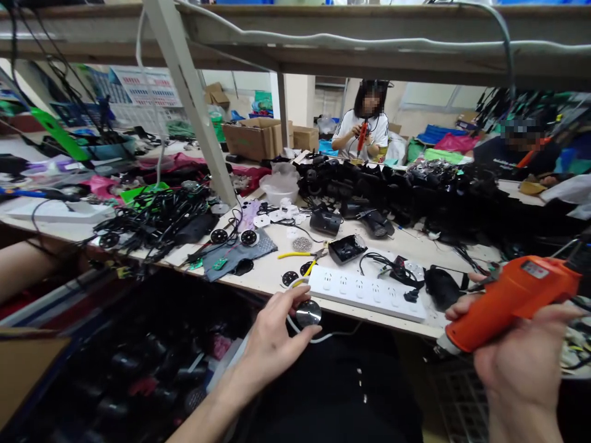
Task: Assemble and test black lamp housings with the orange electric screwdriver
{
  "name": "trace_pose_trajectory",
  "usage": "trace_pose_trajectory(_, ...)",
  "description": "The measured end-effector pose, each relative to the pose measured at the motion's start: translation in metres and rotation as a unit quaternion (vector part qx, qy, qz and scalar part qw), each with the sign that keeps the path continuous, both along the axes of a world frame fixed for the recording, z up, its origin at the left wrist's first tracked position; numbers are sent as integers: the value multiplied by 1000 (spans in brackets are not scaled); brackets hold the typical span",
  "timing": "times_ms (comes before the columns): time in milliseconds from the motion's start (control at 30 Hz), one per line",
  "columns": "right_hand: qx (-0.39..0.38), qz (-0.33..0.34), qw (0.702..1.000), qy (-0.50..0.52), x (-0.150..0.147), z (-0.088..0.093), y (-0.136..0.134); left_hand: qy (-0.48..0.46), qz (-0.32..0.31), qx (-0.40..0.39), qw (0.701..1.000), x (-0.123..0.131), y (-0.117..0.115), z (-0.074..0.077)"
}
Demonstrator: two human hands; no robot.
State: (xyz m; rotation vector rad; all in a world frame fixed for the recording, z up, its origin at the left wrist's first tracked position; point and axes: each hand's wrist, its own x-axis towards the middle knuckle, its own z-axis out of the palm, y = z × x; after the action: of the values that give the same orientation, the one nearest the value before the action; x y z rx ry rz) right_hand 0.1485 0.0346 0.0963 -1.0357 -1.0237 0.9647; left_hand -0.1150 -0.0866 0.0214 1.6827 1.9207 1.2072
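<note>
One shiny disc (308, 313) is pinched by the left hand (273, 332) near the white power strip (367, 293), while an orange power tool (505, 301), held in the grip of the right hand (521, 354) well to the disc's right, is slanted nose-down leftward.

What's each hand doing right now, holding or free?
Left hand: holding a round metal disc between thumb and fingers.
Right hand: closed around an orange electric screwdriver.
</note>
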Motion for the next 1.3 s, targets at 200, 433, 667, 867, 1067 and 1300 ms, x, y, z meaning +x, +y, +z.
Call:
trace_pose_trajectory(200, -14, 2, 998, 54, 12, -14, 22, -33, -37, -34, 998, 2, 36, -1)
trace_pose_trajectory(433, 26, 15, 993, 114, 6, -19, 25, -480, -119, -185, 849, 41, 85, 8)
trace_pose_trajectory(667, 25, 53, 987, 149, -9, -1, 34, -607, -193, -308, 707, 86, 114, 2)
trace_pose_trajectory(867, 51, 30, 986, 153, -17, -2, 42, -658, -181, -336, 649, 95, 121, -6)
trace_pose_trajectory(1067, 37, 52, 987, 147, -25, -8, 45, -679, -153, -331, 638, 94, 122, -8)
trace_pose_trajectory(1300, 56, 48, 991, 115, -32, -5, 45, -688, -132, -338, 629, 92, 122, -11)
